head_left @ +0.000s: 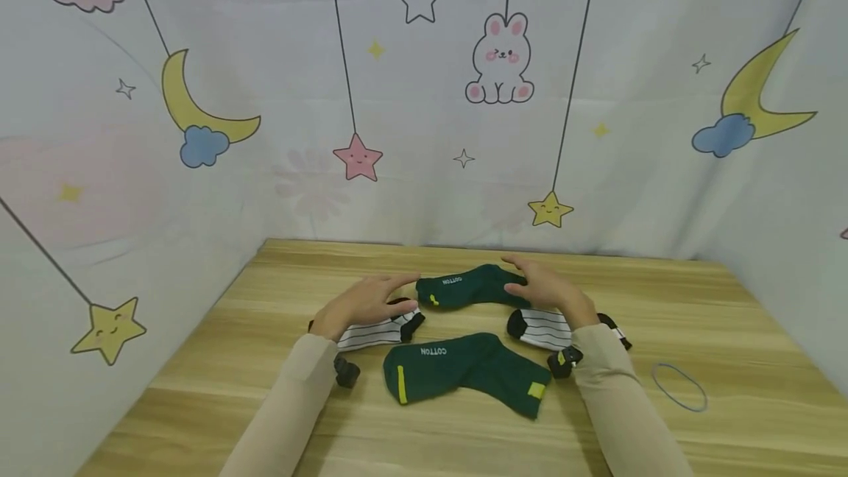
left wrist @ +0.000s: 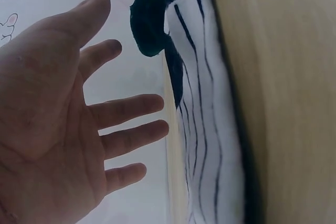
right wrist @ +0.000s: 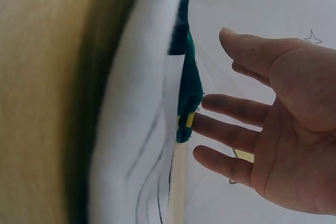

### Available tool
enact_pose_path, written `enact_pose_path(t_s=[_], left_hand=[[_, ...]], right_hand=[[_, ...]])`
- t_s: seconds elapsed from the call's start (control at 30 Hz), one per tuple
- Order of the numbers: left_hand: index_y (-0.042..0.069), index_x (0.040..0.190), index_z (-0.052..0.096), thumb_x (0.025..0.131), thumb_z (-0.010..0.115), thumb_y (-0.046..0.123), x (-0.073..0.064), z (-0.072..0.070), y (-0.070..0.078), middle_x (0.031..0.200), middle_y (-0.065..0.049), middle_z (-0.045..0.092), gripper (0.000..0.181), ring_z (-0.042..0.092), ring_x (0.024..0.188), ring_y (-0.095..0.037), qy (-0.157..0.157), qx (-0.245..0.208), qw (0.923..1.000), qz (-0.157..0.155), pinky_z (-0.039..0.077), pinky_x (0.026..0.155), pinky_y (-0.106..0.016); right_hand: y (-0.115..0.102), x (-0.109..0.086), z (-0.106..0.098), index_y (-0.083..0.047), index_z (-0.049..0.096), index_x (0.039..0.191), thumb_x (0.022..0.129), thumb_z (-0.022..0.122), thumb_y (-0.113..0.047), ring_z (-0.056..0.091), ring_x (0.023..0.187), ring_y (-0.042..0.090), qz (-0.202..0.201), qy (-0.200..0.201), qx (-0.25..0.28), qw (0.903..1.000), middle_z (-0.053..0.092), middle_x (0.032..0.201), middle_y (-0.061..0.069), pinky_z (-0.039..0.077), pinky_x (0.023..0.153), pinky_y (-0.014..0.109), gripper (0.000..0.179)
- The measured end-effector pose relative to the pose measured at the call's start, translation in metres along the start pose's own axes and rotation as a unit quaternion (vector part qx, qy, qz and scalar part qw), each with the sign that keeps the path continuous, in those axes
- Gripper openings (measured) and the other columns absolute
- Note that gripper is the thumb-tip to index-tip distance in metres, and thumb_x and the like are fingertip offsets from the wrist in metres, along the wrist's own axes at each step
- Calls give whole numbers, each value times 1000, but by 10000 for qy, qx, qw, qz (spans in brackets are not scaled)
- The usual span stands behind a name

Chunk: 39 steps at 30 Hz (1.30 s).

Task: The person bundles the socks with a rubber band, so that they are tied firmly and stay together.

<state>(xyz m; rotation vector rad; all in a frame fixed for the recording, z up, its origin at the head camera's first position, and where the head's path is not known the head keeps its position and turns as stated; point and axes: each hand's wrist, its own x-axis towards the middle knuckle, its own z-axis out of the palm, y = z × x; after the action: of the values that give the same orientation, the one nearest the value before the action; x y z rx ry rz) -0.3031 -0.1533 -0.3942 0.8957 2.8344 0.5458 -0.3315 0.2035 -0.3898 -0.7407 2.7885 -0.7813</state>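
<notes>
In the head view my left hand (head_left: 367,304) hovers over a white striped sock (head_left: 374,333) with black ends, its fingertips near the toe end of the far green sock (head_left: 473,287). My right hand (head_left: 550,289) is at that green sock's other end, above a second white striped sock (head_left: 546,330). Both hands have spread, fairly straight fingers and grip nothing. In the wrist views the left palm (left wrist: 52,114) and right palm (right wrist: 294,129) show bare beside striped fabric. A nearer green sock (head_left: 464,374), lettered COTTON with yellow patches, lies flat between the forearms.
A thin blue loop (head_left: 680,387) lies on the wooden table (head_left: 729,330) to the right. Behind the table hangs a white curtain (head_left: 430,116) printed with stars, moons and rabbits, which also runs along both sides.
</notes>
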Motion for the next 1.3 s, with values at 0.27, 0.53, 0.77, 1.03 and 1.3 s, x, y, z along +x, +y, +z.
enact_pose_path(t_s=[0.27,0.53,0.77,1.03,1.3], left_hand=[[18,154,40,103,52,47,0,2,0,146,-14,52,60,50,132,-35,-216,-102,9997,-20,38,106,-56],[20,150,48,102,55,46,2,2,1,146,-9,53,55,52,132,-31,-270,-111,9996,-5,39,106,-53],[15,141,58,102,57,40,3,4,3,143,-11,56,46,52,131,-33,-314,57,9995,24,40,106,-52],[15,128,65,101,59,36,3,5,2,127,-7,66,35,62,114,-28,-290,86,9995,123,46,99,-49],[16,118,69,102,59,31,5,3,1,116,-4,67,24,63,96,-19,-319,209,9990,234,49,89,-44]], right_hand=[[8,3,3,2,35,152,102,58,-11,37,137,48,41,-71,-71,9999,38,151,28,36,107,59,56],[7,2,-1,7,43,146,101,58,-9,43,134,47,24,-311,-215,9993,44,146,29,38,105,57,50],[6,1,-2,8,47,142,103,55,-7,47,130,46,86,-404,-24,9991,50,140,30,42,103,54,43],[6,2,1,6,52,138,105,47,-4,60,112,36,349,-329,204,9986,59,125,25,51,90,46,35],[11,3,3,9,53,134,100,61,-10,62,102,30,583,-152,449,9972,62,114,19,51,88,45,39]])
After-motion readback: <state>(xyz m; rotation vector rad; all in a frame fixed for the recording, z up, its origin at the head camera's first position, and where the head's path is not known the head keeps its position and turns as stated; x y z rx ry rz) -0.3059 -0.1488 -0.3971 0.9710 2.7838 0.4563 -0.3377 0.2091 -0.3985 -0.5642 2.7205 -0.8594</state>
